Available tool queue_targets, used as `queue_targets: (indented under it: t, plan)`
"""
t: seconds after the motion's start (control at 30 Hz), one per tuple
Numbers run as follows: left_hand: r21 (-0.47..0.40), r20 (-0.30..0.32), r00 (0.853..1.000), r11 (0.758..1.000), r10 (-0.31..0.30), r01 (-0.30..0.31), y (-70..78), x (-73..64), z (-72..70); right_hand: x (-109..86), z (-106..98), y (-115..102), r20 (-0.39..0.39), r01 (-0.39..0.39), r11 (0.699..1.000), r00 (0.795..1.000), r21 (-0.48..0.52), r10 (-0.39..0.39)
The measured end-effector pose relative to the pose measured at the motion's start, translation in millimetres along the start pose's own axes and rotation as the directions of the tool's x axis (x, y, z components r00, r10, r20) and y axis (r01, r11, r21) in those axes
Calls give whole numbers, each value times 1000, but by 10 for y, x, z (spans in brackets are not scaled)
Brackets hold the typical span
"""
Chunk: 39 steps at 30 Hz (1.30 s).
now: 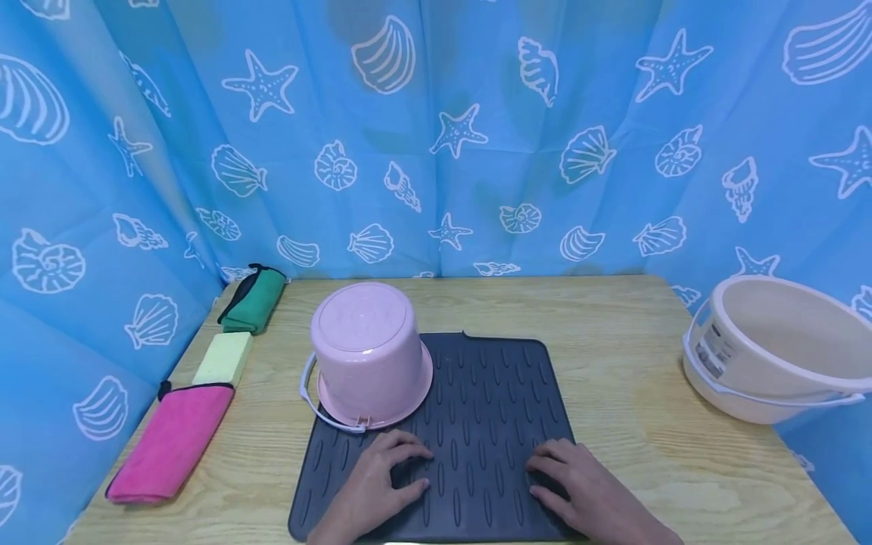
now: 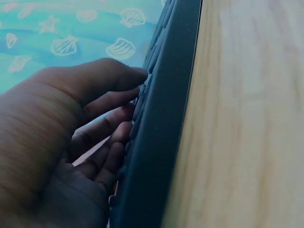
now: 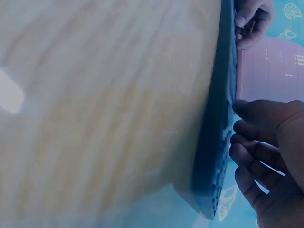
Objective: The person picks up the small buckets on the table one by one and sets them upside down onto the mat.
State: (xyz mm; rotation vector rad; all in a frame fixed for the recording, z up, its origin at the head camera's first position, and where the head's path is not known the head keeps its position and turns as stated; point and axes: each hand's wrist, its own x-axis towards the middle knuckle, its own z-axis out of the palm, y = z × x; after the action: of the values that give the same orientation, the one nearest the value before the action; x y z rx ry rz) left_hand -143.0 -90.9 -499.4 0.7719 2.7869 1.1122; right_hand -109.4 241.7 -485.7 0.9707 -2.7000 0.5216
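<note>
A dark grey ribbed mat (image 1: 477, 424) lies on the wooden table. My left hand (image 1: 381, 481) rests on its front left part, fingers loosely bent with nothing between them. On the mat's right side rests my right hand (image 1: 579, 484), also relaxed and holding nothing. A pink bucket (image 1: 371, 356) stands upside down on the mat's back left corner, just beyond the left hand, its pale handle hanging at the left. In the left wrist view, the fingertips (image 2: 137, 76) touch the mat's raised ribs. The right wrist view shows the right fingertips (image 3: 240, 107) at the mat's surface.
Along the table's left side lie a rolled green cloth (image 1: 255, 303), a pale yellow sponge block (image 1: 223, 357) and a folded pink cloth (image 1: 170, 443). A cream bucket (image 1: 742, 356) stands upright at the right edge. Behind the table (image 1: 627, 333) hangs a blue seashell curtain (image 1: 477, 189).
</note>
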Motion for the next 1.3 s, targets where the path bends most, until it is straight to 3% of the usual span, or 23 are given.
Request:
queue_targets:
  t: [0.37, 0.83, 1.1, 1.3]
  plan:
    - [-28, 2, 1000, 1000, 6, -6, -25, -8, 7, 60, -413, 152, -124, -117, 982, 987, -146, 99]
    - [-18, 1, 1000, 1000, 14, -14, -25, -18, 15, -3, -1259, 614, -311, -101, 959, 950, -267, 13]
    - [-20, -2, 999, 999, 34, -34, -25, -27, 4, -155, -1540, 914, -349, -120, 930, 937, -346, -9]
    - [-25, 25, 1000, 1000, 15, -15, -5, -16, -3, -314, -1700, 1093, -344, -220, 907, 935, -360, 90]
